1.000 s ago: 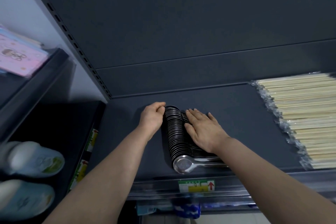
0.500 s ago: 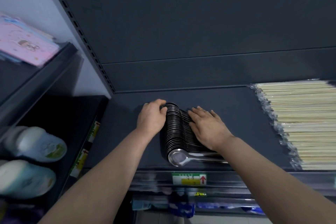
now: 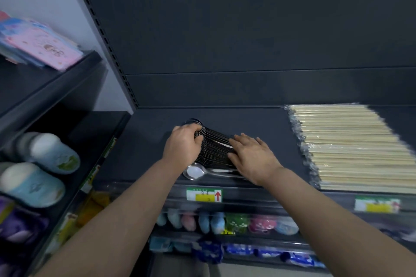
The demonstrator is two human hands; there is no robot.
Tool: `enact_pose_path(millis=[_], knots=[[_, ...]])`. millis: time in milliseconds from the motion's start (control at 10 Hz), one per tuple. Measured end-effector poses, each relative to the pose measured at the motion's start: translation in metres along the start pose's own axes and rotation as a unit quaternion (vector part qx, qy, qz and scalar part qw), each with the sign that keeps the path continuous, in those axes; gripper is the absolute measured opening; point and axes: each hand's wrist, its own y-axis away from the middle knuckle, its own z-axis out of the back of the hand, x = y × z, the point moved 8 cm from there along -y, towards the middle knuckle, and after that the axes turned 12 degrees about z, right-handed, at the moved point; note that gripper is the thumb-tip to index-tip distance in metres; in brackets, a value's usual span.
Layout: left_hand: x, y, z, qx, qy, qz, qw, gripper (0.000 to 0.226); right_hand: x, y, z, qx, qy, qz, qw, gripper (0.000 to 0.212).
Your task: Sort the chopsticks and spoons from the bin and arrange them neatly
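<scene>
most of the job looks done, if you ask me. the wrapped chopsticks [image 3: 351,146] sit in a tidy flat block on the right side of the dark shelf [image 3: 146,141], and the steel spoons [image 3: 213,148] are nested in one long row near the shelf's middle, well apart from the chopsticks. one front spoon [image 3: 194,172] lies flat at the near end, right above the price tag [image 3: 203,194]. no bin in view, so i can't tell if anything's left in it. what's left seems to be just squaring up the spoon row.

left hand [image 3: 183,144] has its fingers curled over the bowl ends of the row, gripping them. right hand [image 3: 252,155] lies flat with fingers pretty much straight, pressing on the handles.

compared with a second ago: the left hand was only up against the far end of the bowls, now it's wrapped over them. the right hand has stayed flat on the handles. the row looks more slanted and fanned than it did, and the view has tipped so the lower shelves show.
</scene>
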Motion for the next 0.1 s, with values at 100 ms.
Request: enact_pose_path(millis=[100], knots=[[-0.0149,0.0184,-0.0017,0.009,-0.001,-0.005,1.0,0.036,-0.0024,0.0159,0.0035,-0.013,0.004,-0.006,1.0,0.053]])
